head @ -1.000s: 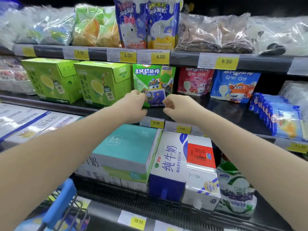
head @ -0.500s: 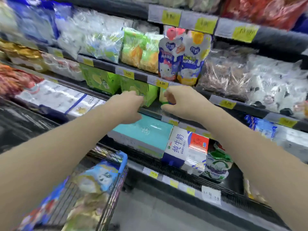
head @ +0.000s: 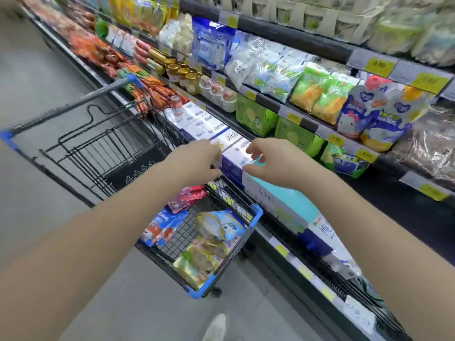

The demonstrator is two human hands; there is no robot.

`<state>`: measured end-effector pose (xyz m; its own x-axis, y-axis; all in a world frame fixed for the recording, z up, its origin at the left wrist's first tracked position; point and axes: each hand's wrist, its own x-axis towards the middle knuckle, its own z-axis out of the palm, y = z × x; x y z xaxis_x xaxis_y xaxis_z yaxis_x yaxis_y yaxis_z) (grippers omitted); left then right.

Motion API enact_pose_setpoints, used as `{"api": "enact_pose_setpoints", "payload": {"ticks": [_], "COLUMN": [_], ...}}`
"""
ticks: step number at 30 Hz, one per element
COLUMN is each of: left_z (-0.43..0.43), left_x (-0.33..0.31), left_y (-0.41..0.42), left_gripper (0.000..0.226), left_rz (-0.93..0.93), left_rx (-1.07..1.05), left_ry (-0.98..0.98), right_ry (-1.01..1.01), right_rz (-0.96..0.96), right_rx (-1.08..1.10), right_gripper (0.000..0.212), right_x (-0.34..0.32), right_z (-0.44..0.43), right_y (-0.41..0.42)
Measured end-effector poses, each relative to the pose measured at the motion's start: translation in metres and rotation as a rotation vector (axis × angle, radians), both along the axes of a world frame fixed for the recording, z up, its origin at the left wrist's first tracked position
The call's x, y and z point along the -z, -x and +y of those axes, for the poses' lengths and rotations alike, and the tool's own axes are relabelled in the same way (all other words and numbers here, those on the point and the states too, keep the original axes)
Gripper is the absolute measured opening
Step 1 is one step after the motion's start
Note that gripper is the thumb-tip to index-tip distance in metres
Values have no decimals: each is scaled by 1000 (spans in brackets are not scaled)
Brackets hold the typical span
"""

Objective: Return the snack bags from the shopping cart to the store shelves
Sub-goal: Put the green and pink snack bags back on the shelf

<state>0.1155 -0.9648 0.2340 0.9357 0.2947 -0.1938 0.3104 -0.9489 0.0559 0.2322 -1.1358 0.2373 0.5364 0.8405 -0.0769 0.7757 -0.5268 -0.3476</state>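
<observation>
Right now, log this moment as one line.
left hand empty | right hand empty | shopping cart holds snack bags | green snack bag on shelf

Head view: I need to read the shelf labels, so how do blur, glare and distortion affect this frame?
Head view: motion blur smears the yellow price tags past reading. Head view: wide-angle distortion bows the upper shelf rail. Head view: glare glints on the clear-wrapped bags; lighting is even, with no hard shadows. Head view: the snack bags in the shopping cart look fairly sharp.
</observation>
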Motion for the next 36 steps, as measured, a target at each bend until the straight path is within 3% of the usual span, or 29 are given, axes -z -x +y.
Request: {"api": "enact_pose_setpoints", "payload": {"ticks": [7, 14, 26, 36], "left_z": [50, 118, 273, 344], "left_x": [12, 28, 51, 59], "left_y": [84, 140, 201, 166], "left_gripper": [37, 42, 38, 35], "left_rz": [41, 44, 54, 32], "left_rx": [-185, -252, -110, -12], "left_ry": [-23, 7, 37, 97], "right_ry": [43, 104, 136, 153], "right_rz": [36, 48, 110, 187], "right_rx": [-158, -176, 46, 158], "right_gripper": [40, 41, 36, 45], "right_x": [15, 36, 57, 68], "right_z": [58, 124, 257, 310], "right_y": [53, 99, 177, 173]}}
